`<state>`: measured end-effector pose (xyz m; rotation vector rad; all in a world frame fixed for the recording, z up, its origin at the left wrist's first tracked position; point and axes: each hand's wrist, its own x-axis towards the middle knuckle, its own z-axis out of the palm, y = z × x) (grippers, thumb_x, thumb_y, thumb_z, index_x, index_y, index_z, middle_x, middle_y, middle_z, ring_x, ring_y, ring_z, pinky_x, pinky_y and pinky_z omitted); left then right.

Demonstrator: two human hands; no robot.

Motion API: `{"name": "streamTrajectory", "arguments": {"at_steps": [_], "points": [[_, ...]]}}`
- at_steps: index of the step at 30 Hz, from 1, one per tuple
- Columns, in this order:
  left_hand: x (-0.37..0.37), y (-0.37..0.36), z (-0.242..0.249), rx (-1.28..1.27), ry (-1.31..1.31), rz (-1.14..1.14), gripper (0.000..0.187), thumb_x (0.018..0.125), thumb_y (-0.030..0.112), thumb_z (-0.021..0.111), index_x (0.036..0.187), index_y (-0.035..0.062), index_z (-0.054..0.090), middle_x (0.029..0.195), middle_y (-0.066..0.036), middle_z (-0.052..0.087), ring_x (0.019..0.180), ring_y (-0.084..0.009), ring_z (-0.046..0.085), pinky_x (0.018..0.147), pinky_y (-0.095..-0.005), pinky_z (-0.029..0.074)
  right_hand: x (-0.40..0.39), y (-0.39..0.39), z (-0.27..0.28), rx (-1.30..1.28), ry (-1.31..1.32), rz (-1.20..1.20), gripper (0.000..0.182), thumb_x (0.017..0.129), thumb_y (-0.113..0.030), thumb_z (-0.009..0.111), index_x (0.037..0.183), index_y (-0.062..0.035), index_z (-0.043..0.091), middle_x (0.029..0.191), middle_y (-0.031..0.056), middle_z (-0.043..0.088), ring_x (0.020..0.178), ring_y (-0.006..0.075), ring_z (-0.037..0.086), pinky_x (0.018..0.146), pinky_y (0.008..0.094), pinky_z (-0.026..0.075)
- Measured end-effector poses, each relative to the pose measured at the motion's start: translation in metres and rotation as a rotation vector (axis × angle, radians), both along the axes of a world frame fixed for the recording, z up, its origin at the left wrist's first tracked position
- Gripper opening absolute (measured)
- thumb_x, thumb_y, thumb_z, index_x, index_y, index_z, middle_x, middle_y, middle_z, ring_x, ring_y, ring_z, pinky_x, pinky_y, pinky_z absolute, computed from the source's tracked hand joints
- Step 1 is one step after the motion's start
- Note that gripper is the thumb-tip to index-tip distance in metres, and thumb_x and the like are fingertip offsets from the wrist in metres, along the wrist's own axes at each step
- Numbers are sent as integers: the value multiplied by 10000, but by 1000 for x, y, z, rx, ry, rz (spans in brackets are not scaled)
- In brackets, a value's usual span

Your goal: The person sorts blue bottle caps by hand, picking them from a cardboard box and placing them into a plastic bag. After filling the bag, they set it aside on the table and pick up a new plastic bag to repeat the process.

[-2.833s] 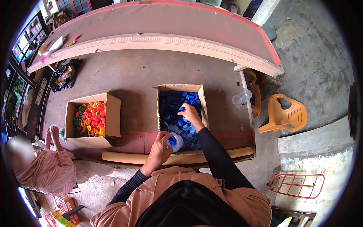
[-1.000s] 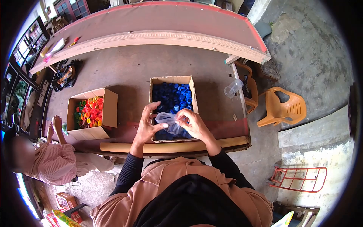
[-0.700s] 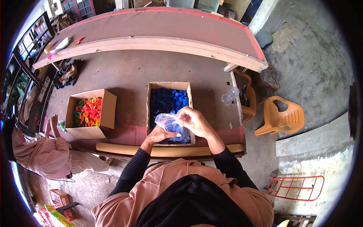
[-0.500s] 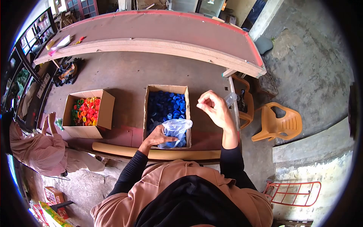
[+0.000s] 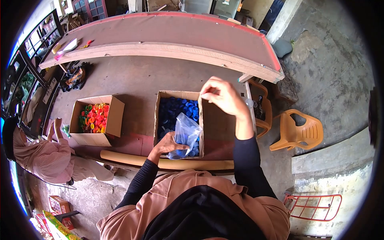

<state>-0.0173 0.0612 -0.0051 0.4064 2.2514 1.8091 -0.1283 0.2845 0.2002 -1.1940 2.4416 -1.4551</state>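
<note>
Blue bottle caps [image 5: 168, 110] fill a cardboard box [image 5: 156, 120] in front of me. Over its near end, my left hand [image 5: 169, 146] is closed on a clear plastic bag [image 5: 187, 130] with blue caps showing inside. The bag's top stands up above the box. My right hand [image 5: 222, 96] is raised at the box's far right corner, with fingertips pinched together; whatever they hold, if anything, is too small to make out. A clear plastic cup [image 5: 249, 103] is partly visible beyond my right wrist.
Another cardboard box [image 5: 116, 116] holds red, orange and green caps. A person [image 5: 44, 156] is at the left. A cardboard tube [image 5: 128, 158] lies along the near edge, a long raised board [image 5: 168, 30] stands beyond, and an orange chair [image 5: 298, 130] is at the right.
My right hand has moved up and slightly left, away from the clear cup. The bag's top now stands taller and points upward, while my left hand keeps its hold.
</note>
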Motion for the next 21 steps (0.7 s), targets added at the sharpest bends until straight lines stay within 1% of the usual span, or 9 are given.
{"name": "streamTrajectory", "arguments": {"at_steps": [4, 6, 9, 10, 12, 14, 15, 18, 21], "points": [[-3, -12, 12, 16, -35, -5, 499, 675, 253, 872, 1068, 16, 677, 925, -90, 714, 825, -140, 642, 800, -324, 511, 29, -8, -33, 240, -208, 97, 642, 693, -68, 815, 1264, -84, 522, 1066, 61, 613, 997, 175, 610, 814, 318, 537], [-5, -11, 14, 75, -70, -5, 475, 686, 236, 866, 1063, 18, 676, 923, -75, 713, 819, -120, 627, 790, -316, 509, 35, -22, -61, 395, 4, 160, 540, 716, -20, 757, 1216, -63, 557, 1034, 81, 638, 950, 139, 621, 751, 298, 533], [-3, -13, 26, 85, -145, -9, 477, 680, 216, 872, 1059, 11, 668, 931, -58, 703, 821, -116, 612, 792, -310, 500, 19, -13, -58, 257, -147, 51, 234, 804, 19, 637, 1036, -10, 636, 814, 76, 665, 736, 112, 634, 672, 284, 535], [-3, -15, 30, 127, -178, -15, 484, 673, 202, 877, 1063, 12, 661, 931, -47, 693, 819, -119, 600, 794, -309, 493, 9, 1, -52, 26, -417, 67, 150, 852, 25, 603, 994, 4, 645, 783, 62, 658, 713, 121, 629, 690, 272, 544], [-3, -18, 35, 140, -197, -24, 476, 670, 190, 879, 1050, 6, 660, 919, -34, 683, 817, -120, 586, 791, -308, 486, 2, 16, -36, -73, -390, -87, 122, 855, 72, 575, 957, 37, 634, 815, 72, 641, 733, 136, 631, 679, 263, 540], [0, -25, 38, 72, -179, -42, 443, 681, 195, 873, 1018, -7, 669, 894, -28, 684, 818, -115, 584, 780, -309, 484, -7, 40, -30, -125, -267, -185, 110, 853, 78, 591, 949, 45, 630, 803, 62, 641, 728, 132, 630, 693, 265, 540], [2, -27, 38, 78, -149, -41, 398, 696, 184, 861, 982, -24, 678, 886, -32, 689, 816, -110, 586, 772, -305, 486, -6, 42, -25, -102, -272, -179, 143, 814, 7, 687, 951, -2, 643, 860, 56, 621, 791, 137, 623, 731, 278, 536], [-1, -32, 36, 73, -254, -56, 451, 708, 222, 858, 1053, -7, 677, 957, -62, 709, 871, -128, 619, 828, -325, 498, 14, 18, -31, 163, -33, -11, 234, 746, -89, 784, 936, -54, 652, 924, 55, 582, 872, 152, 604, 758, 294, 526], [-4, -32, 37, 124, -281, -96, 460, 709, 235, 856, 1053, -13, 675, 963, -65, 708, 886, -137, 632, 842, -320, 499, 24, -13, -54, 314, -32, 48, 328, 660, -145, 842, 900, -59, 636, 949, 80, 558, 897, 234, 587, 810, 361, 495]]}}
